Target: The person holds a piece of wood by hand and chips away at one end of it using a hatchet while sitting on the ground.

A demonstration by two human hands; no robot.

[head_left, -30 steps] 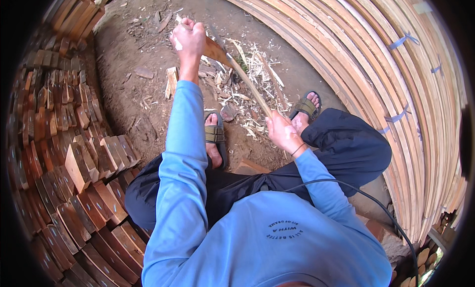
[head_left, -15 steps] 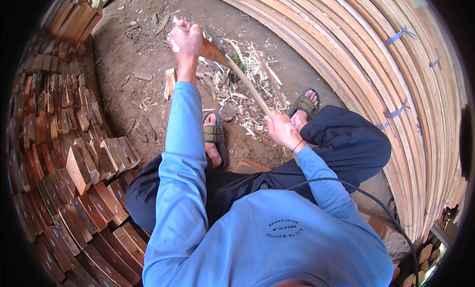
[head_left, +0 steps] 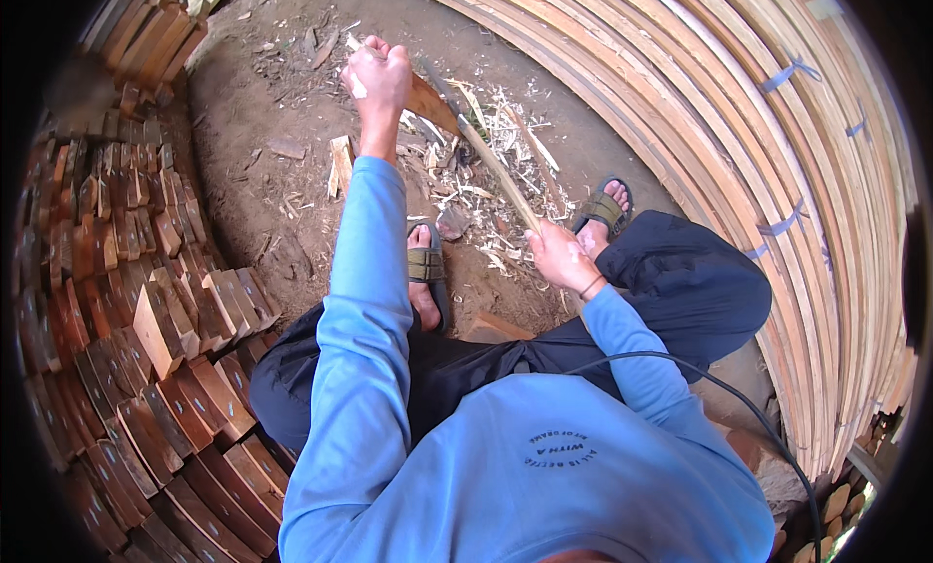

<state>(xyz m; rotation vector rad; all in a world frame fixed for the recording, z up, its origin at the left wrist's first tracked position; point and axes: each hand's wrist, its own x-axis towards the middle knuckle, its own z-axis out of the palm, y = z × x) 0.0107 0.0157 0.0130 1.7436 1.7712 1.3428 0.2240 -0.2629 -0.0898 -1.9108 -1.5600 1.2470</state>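
From where I stand, the person has both arms out in front, over the dirt floor (head_left: 248, 165), knees spread wide in dark trousers (head_left: 685, 276). The left hand (head_left: 377, 79) reaches farthest, its fingers curled tight into a fist around a piece of wood (head_left: 431, 102); a pale end pokes out beyond the thumb side, and the broader brown part slants out to the right of the fist.

The right hand (head_left: 567, 257), nearer the knees, has its fingers wrapped closely round the long wooden handle (head_left: 501, 176) of a knife. The handle runs up and leftward to a dark blade (head_left: 439, 85), lying right along the edge of the wood (whether it actually touches, I can't tell from here).

Below them is a scatter of pale shavings (head_left: 505, 140), thickest under the tool and spreading toward the sandals (head_left: 426, 264). A black cable (head_left: 727, 383) trails over the blue shirt (head_left: 466, 456). To the person's left rise rows of stacked wood blocks (head_left: 146, 422); to the right, long planks (head_left: 714, 111) lie side by side, with bluish ties (head_left: 792, 74) about them.
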